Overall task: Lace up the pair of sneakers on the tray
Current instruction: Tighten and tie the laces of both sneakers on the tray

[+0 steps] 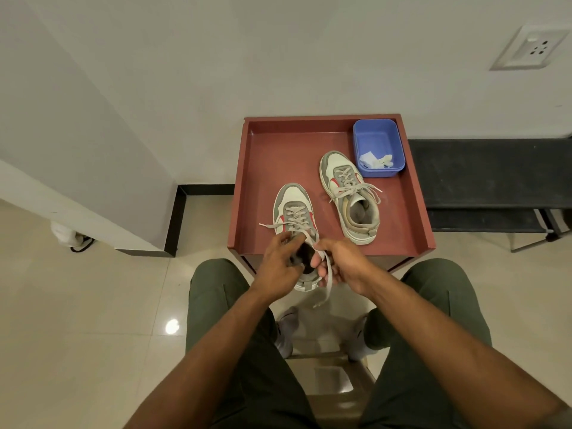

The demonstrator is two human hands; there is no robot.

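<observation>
Here I see the near sneaker (294, 212) at the tray's (263, 144) six-o'clock edge, its heel under both hands, while the second sneaker (349, 196) lies well apart at two o'clock from them, beside a blue tub (379, 131). My left hand (278, 267) curls its fingers at the collar, though I cannot tell what it grips. My right hand (340, 264) pinches a lace (328, 280) that hangs toward six o'clock.

Soft indoor light, floor glare (172, 326) — edges warped
</observation>
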